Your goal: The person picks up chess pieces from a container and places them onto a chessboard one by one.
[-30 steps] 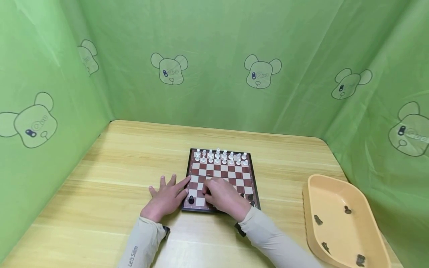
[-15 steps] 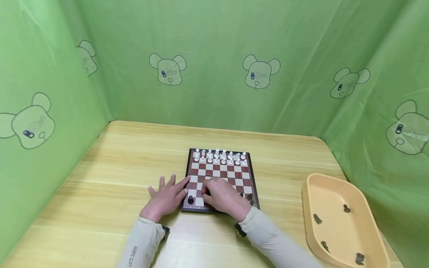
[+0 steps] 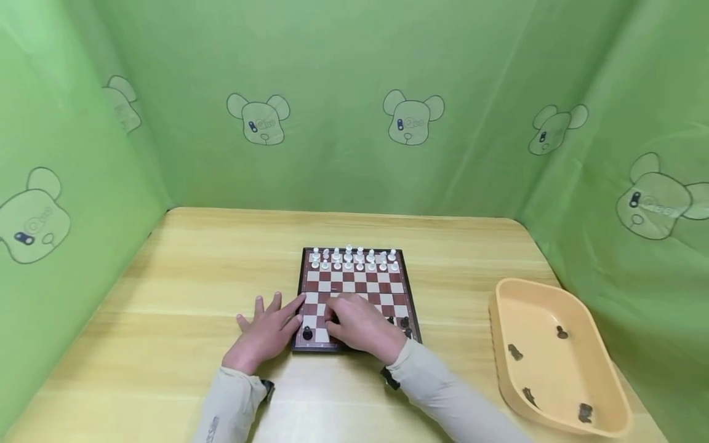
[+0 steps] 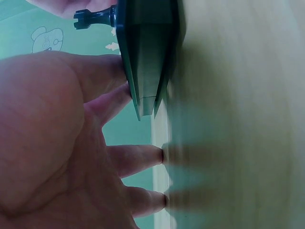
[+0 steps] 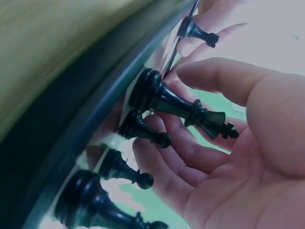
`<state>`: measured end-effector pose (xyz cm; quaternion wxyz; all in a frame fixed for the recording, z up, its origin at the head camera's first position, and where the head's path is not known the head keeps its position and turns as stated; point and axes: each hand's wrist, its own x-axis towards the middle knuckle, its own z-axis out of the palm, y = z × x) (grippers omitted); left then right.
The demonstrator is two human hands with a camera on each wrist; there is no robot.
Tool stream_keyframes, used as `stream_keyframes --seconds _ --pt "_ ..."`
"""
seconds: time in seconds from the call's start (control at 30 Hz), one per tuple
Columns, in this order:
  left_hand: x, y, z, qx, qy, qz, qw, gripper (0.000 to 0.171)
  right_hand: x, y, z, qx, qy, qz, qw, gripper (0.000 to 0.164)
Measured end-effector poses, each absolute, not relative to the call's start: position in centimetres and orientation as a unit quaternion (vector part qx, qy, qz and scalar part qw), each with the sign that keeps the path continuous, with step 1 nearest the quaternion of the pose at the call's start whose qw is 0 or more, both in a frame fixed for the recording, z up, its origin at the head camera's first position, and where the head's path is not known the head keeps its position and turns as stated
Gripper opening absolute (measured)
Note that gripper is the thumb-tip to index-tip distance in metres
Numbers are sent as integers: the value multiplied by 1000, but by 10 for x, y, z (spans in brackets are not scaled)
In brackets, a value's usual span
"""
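Observation:
My left hand lies with fingers spread at the left edge of the folding chessboard; thumb and a finger touch its side, other fingertips press the table. A black rook stands on the board's near left corner. My right hand hovers low over the near half, thumb and fingers curved towards each other; I cannot tell whether a piece sits between them. In the right wrist view, a black king, black pawns and another tall black piece stand before that hand. White pieces fill the two far rows.
A yellow-orange tray stands to the right on the wooden table. Several dark chess pieces lie loose in it. Green curtains with printed bear heads enclose the table at the back and sides.
The head view has shifted slightly, so the scene sits further left. Both hands keep nearly the same place and pose on the board.

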<state>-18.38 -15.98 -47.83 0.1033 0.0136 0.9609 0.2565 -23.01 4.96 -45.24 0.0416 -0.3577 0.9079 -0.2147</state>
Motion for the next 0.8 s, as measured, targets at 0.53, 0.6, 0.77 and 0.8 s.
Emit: stream_keyframes --seconds 0.53,0.6,0.77,0.8 --pt "-179 -163 -478 15 958 269 100 52 -229 106 -400 -313 911 -266 40 12" --pt "-180 -162 -478 17 958 268 101 52 -231 127 -389 -300 915 -269 33 13" --pt "-181 -161 -477 18 958 266 105 52 -233 189 -367 -244 936 -254 10 16" --pt "-181 -161 -477 17 958 267 106 52 -234 201 -364 -234 941 -246 4 16"
